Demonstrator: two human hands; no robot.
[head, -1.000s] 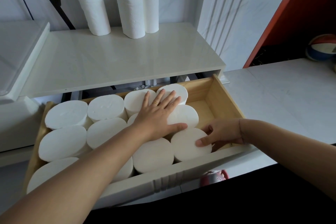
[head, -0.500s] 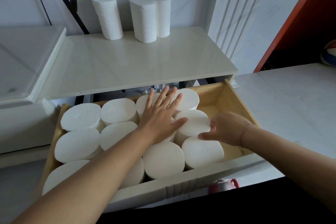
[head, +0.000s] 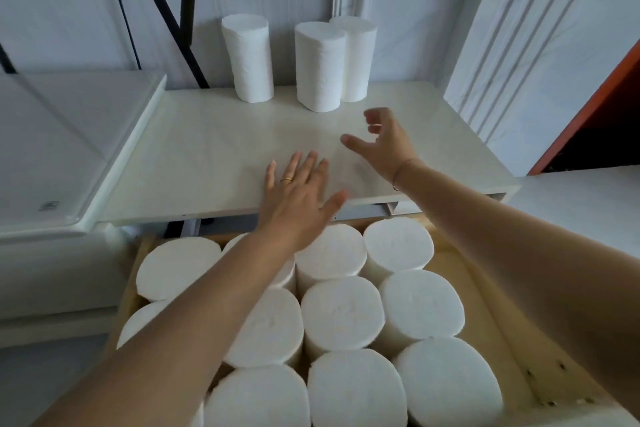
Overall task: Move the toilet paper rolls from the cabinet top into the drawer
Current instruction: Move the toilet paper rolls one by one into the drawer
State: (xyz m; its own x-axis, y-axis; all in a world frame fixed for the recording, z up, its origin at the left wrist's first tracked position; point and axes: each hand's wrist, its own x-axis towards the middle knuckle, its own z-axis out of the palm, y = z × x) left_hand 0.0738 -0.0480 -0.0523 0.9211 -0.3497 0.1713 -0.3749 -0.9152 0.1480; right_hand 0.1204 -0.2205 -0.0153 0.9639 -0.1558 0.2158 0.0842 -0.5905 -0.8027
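Both hands reach out over the cabinet top (head: 214, 156) in the head view, and neither holds anything. Left hand (head: 299, 199), with a gold ring (head: 286, 179) on one finger, is spread flat with fingers apart above the front edge of the cabinet top. Right hand (head: 384, 144) is further in, toward the back right, its fingers loosely curled and its thumb stretched out, empty and apart from the rolls. Three toilet paper rolls (head: 320, 68) stand upright along the back edge of the cabinet top against the wall: one alone on the left (head: 247, 59), and two touching each other just to its right, the front one partly covering the rear one (head: 358, 59). Below the front edge, the wooden drawer (head: 485, 302) stands open, packed with upright rolls (head: 341, 314) set close together, while a strip of bare drawer floor shows along its right side.
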